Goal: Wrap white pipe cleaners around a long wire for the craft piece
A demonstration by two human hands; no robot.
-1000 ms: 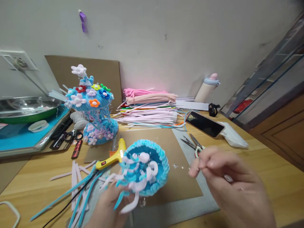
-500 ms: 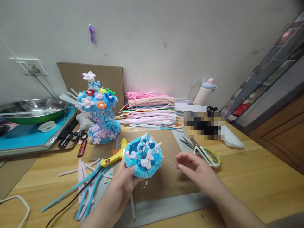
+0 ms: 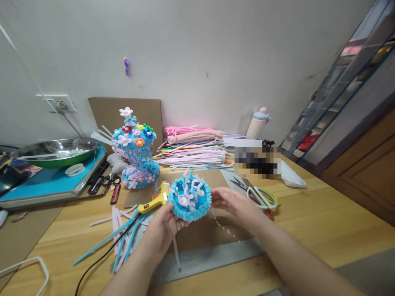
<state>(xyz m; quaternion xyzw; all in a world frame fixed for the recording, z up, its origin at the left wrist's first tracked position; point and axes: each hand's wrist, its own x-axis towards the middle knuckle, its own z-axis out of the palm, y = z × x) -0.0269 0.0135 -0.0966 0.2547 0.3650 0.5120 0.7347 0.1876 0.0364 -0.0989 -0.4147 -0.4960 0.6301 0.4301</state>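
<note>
My left hand [image 3: 168, 222] grips the lower left side of a round, fluffy blue pipe-cleaner bowl [image 3: 191, 214]. White and blue curled pieces stand up inside the bowl. At the bowl's right rim, my right hand [image 3: 230, 201] has its fingers against the edge; their tips are partly hidden. A thin strand of clear beads [image 3: 222, 226] hangs below the right hand. Behind the left hand lies a yellow glue gun [image 3: 154, 202]. A taller blue pipe-cleaner piece with colourful flowers [image 3: 138, 142] stands farther back on the left.
Bundles of pipe cleaners [image 3: 194, 154] are stacked by the wall. Scissors [image 3: 261, 197] lie to the right, near a bottle [image 3: 256, 125]. Loose pipe-cleaner strips [image 3: 119, 234] and the glue gun's black cord [image 3: 101, 253] are at left. A metal bowl [image 3: 61, 146] sits beyond.
My right hand has moved left to the bowl's rim. The bowl has tilted and risen slightly in my left hand. The camera view has shifted.
</note>
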